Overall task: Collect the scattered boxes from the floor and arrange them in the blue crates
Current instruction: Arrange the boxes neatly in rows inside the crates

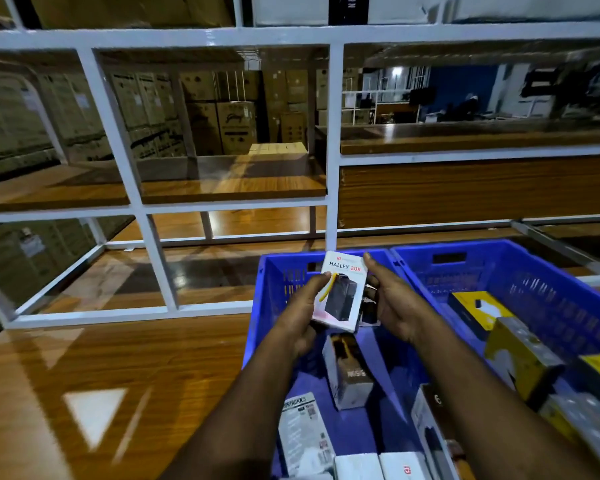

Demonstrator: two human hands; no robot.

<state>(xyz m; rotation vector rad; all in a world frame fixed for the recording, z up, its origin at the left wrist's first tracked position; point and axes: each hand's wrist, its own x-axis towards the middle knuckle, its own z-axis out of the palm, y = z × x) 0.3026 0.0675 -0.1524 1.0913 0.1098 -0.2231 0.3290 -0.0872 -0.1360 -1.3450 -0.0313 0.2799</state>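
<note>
A white box (pixel 342 292) printed "HALLEY 20K" is held up over the left blue crate (pixel 260 306). My left hand (pixel 303 315) grips its left edge with the thumb on the front. Along its right edge lies my right hand (pixel 394 301), fingers fairly straight, and something dark sits behind the box by that palm. Below, inside the crate, lie a dark grey box (pixel 349 375), a white labelled box (pixel 303 434) and white boxes (pixel 378 465) at the near end. The right blue crate (pixel 541 268) holds yellow-and-black boxes (pixel 520 355).
Both crates stand on a glossy wooden floor (pixel 101 375). A white metal rack (pixel 153 237) with wooden shelves rises just behind them. Stacked cardboard cartons (pixel 236 126) fill the background beyond the rack.
</note>
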